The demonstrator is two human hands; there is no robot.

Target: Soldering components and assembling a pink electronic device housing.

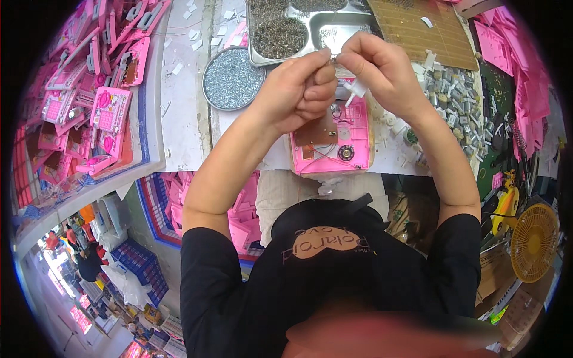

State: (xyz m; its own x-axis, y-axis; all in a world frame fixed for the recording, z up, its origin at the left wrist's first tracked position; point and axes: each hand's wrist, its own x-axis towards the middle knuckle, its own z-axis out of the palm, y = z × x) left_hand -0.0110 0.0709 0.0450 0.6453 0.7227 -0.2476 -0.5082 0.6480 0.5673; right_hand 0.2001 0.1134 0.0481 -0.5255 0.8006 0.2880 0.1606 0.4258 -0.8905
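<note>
My left hand (304, 89) and my right hand (385, 74) meet fingertip to fingertip above the workbench. Both are closed in a pinch on something tiny that I cannot make out. A white plastic part with short arms (355, 89) shows beside my right palm; whether that hand grips it is unclear. Beneath my hands lies an open pink plastic housing (358, 134). It carries a brown board (316, 132), a round black speaker (346, 153) and thin wires. My left hand covers part of it.
A metal tray (343, 28) of small springs stands beyond my hands. Left of it is a round dish of silver screws (234, 77). Grey-and-white small parts (453, 101) are heaped at right. Pink housings (110, 116) pile up far left; a yellow fan (535, 243) stands lower right.
</note>
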